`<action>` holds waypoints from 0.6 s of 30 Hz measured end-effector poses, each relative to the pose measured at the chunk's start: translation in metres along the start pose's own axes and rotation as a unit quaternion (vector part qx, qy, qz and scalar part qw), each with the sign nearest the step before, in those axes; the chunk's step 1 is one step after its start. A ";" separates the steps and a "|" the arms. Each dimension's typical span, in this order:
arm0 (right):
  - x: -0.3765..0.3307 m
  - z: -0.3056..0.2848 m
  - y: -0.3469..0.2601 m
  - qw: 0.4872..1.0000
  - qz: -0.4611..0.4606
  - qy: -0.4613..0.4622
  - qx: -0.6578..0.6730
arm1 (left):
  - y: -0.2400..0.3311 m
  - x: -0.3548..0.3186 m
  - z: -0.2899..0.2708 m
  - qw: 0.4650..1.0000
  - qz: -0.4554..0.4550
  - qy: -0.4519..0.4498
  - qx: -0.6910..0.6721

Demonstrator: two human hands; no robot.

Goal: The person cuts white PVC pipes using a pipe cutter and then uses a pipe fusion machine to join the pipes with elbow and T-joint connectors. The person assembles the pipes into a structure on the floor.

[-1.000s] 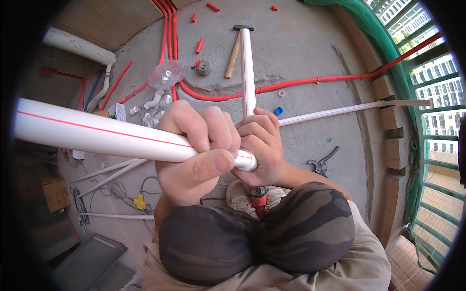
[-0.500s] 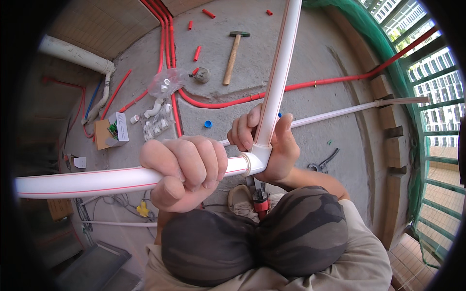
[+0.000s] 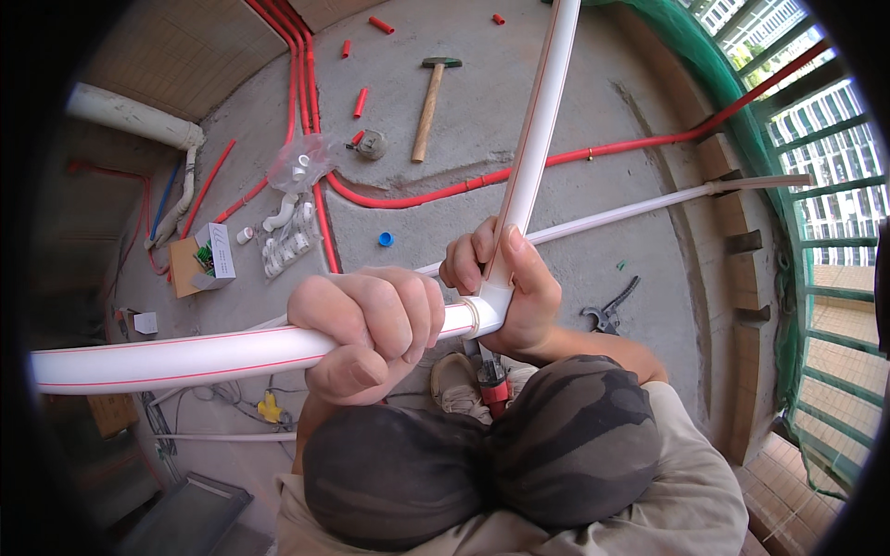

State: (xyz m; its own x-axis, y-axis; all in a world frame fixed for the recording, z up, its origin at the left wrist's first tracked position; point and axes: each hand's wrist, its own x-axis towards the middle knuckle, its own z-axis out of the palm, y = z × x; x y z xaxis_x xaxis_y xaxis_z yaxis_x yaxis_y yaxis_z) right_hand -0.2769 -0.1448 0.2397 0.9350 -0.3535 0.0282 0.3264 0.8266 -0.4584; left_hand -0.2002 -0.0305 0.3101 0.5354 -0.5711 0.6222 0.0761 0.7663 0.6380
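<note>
Two white plastic pipes with thin red stripes meet at a white elbow fitting (image 3: 494,304) in front of my knees. My left hand (image 3: 375,329) is wrapped round the pipe running off to the left (image 3: 185,361), a short way from the fitting. A raised ring of plastic shows where this pipe enters the elbow. My right hand (image 3: 524,287) grips the elbow and the foot of the other pipe (image 3: 538,130), which reaches up and away; its thumb presses on that pipe's front. Below the elbow, a red and black tool (image 3: 494,385) stands between my shoes, partly hidden.
A hammer (image 3: 434,107) and short red pipe pieces (image 3: 360,102) lie on the concrete floor. Red conduit (image 3: 408,199) crosses it. Bagged white fittings (image 3: 289,246) and an open carton (image 3: 209,259) are left; a grey pipe cutter (image 3: 607,310) and another white pipe (image 3: 630,208) are right.
My right thumb has come in from beside the upright pipe onto its front. My left hand sits slightly nearer the elbow, and the left-hand pipe's far end is a little lower in view.
</note>
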 end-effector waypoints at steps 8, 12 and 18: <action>0.013 -0.022 -0.028 0.994 0.068 0.020 -0.080 | -0.026 0.005 -0.006 0.999 -0.018 0.045 -0.014; -0.021 -0.067 -0.088 0.877 0.121 0.069 -0.460 | -0.017 0.016 -0.036 0.996 -0.017 0.086 0.008; -0.251 -0.096 -0.191 0.753 0.360 0.317 -0.451 | -0.003 0.035 -0.080 0.994 0.042 0.096 0.016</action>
State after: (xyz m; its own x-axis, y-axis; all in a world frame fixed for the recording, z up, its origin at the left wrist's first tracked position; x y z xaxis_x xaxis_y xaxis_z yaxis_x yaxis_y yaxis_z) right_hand -0.5870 -0.2562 0.2351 0.4771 -0.3295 -0.8147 -0.7274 0.3721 -0.5765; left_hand -0.1143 -0.0296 0.2934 0.6894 -0.4372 0.5777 -0.0001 0.7973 0.6036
